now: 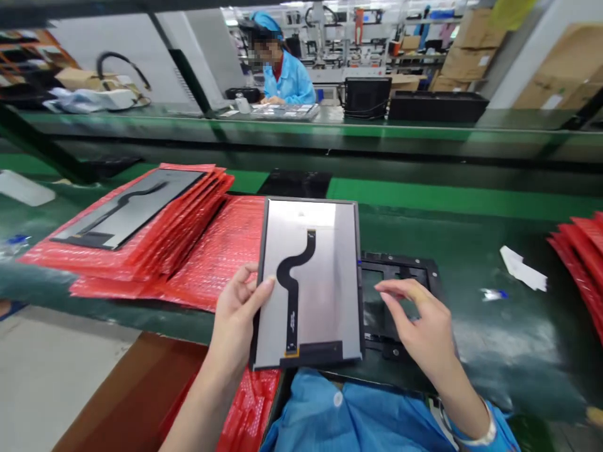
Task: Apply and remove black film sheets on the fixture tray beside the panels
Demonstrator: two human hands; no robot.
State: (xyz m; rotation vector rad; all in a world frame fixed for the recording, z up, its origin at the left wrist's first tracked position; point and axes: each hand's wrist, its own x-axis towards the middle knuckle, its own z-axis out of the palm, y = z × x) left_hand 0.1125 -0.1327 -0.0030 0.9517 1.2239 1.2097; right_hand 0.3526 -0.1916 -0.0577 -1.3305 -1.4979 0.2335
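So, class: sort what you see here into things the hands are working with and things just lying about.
In use:
left hand
display panel
right hand
black fixture

Lying about:
red bag stack
white scrap
black boxes

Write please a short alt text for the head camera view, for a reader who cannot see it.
The left hand holds a grey display panel with a black flex cable, while the right hand hovers over a black fixture. Red bubble bags lie stacked to the left on the green bench.

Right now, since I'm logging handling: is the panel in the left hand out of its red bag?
Out. The panel is bare in the left hand, its black ribbon cable exposed.
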